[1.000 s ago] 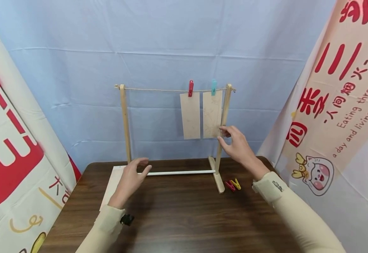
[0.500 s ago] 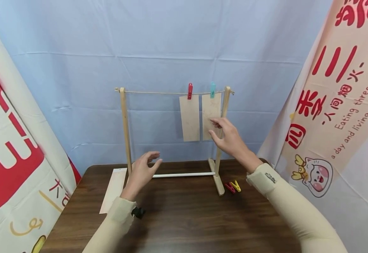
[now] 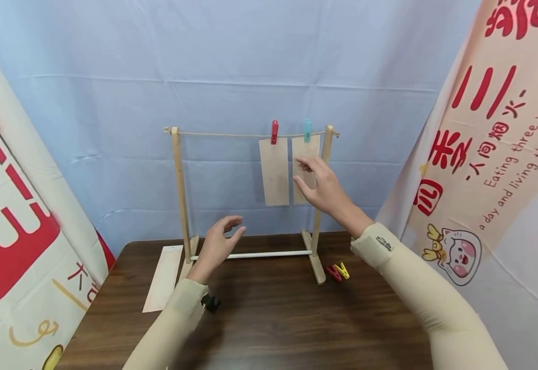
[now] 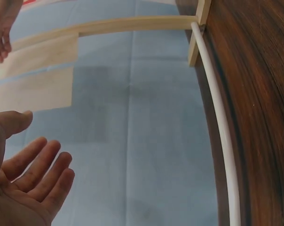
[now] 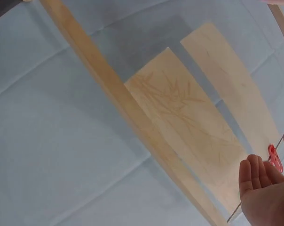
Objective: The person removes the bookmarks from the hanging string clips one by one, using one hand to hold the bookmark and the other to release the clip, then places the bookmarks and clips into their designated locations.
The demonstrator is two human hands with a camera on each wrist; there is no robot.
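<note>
My right hand (image 3: 321, 187) is raised before the right-hand paper strip (image 3: 299, 195), its thumb and fingers apart with nothing between them. A teal clothespin (image 3: 308, 130) fastens that strip to the string (image 3: 224, 134). Left of it, a red clothespin (image 3: 274, 132) holds a second paper strip (image 3: 275, 177). In the right wrist view the right-hand strip (image 5: 179, 103) bears a faint leaf pattern. Lower down, my left hand (image 3: 216, 244) hovers in front of the white crossbar (image 3: 269, 254), fingers spread; the left wrist view shows its palm (image 4: 27, 197) holding nothing.
A wooden stand carries the string between a left post (image 3: 179, 190) and a right post (image 3: 316, 231). A third paper strip (image 3: 162, 280) lies on the dark table (image 3: 269, 318) at left. Red (image 3: 334, 273) and yellow (image 3: 341, 271) clothespins lie by the right foot.
My right hand has moved up and left, from the right post to before the right-hand strip. My left hand has shifted right and slightly up, away from the paper on the table.
</note>
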